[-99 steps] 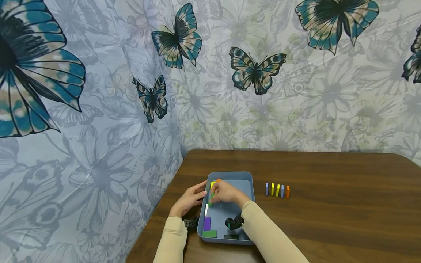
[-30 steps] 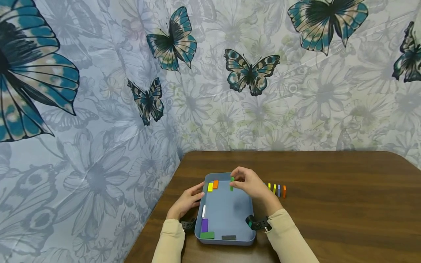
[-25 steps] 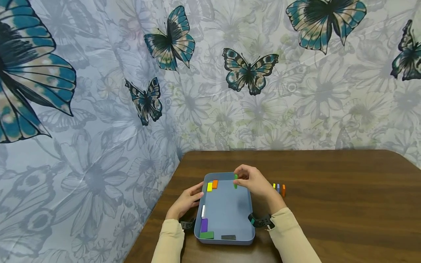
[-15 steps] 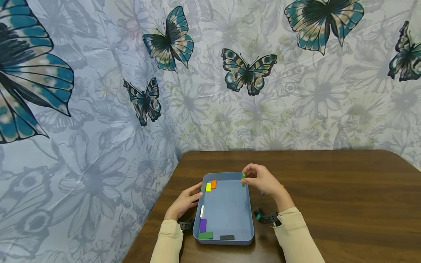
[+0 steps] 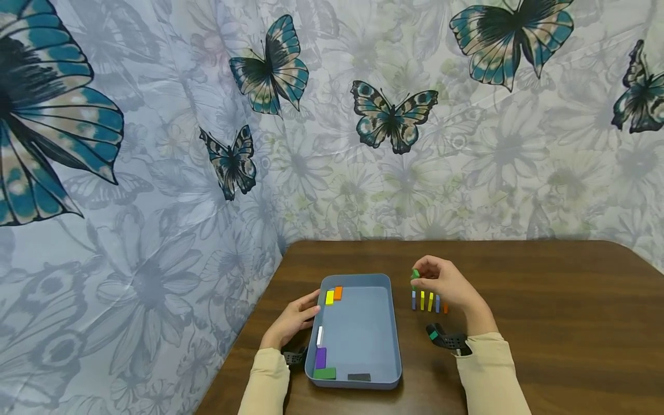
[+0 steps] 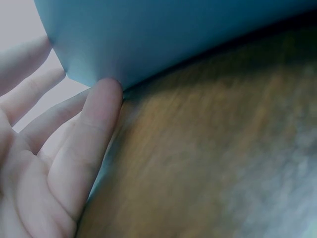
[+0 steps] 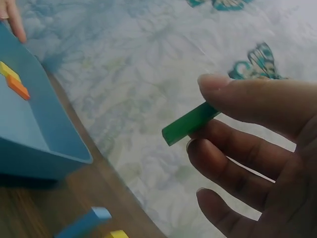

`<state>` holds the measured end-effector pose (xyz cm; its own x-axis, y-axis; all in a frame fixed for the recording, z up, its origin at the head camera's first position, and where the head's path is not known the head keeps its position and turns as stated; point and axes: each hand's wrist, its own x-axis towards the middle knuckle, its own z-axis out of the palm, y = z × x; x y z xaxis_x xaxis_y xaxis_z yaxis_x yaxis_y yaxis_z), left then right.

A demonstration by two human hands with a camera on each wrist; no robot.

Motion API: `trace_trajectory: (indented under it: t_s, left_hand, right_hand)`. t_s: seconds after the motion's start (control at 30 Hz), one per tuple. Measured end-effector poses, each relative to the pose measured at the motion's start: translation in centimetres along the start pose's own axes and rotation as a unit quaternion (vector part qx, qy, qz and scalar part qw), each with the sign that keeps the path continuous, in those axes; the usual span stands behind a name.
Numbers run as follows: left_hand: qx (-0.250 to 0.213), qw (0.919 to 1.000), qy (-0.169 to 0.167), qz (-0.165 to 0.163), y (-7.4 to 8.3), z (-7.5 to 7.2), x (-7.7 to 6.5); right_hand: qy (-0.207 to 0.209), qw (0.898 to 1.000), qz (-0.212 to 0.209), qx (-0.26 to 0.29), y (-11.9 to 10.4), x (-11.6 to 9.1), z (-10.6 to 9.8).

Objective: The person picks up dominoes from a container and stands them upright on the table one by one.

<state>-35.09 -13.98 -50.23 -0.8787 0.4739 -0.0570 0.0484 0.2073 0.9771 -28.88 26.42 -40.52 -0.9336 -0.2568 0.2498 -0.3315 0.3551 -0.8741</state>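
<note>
Five blocks (image 5: pixel 430 302) stand in a row beside the tray (image 5: pixel 358 334), head view; green block (image 5: pixel 415 274) aloft near the row's tray-side end; likely a row-building step, next calling for steady upright placing; left wrist: left hand (image 6: pixel 59 163) straight-fingered against the tray; right wrist: right hand (image 7: pixel 290 191) pinching the green block, thumb against fingers.

We're looking now, across every view, and we can't read a single word, label, brand, number or sign.
</note>
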Motion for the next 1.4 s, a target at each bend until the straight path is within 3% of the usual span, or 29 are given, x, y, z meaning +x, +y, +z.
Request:
trace_trajectory:
  t_s: [0.2,0.67,1.4]
  left_hand:
    - [0.001,1.0,-0.004,-0.002,-0.2,0.1,0.1]
    - [0.002,1.0,-0.002,0.006,-0.3,0.1,-0.3]
    - [0.007,1.0,0.001,0.004,-0.1,0.0,-0.2]
  right_hand:
    - [0.027,0.999,0.019,0.013,0.6,-1.4,-1.7]
    - [0.064,0.993,0.078,-0.061,3.4,-3.2,-3.8]
    - [0.034,0.986,0.144,-0.076,7.6,-4.2,-3.3]
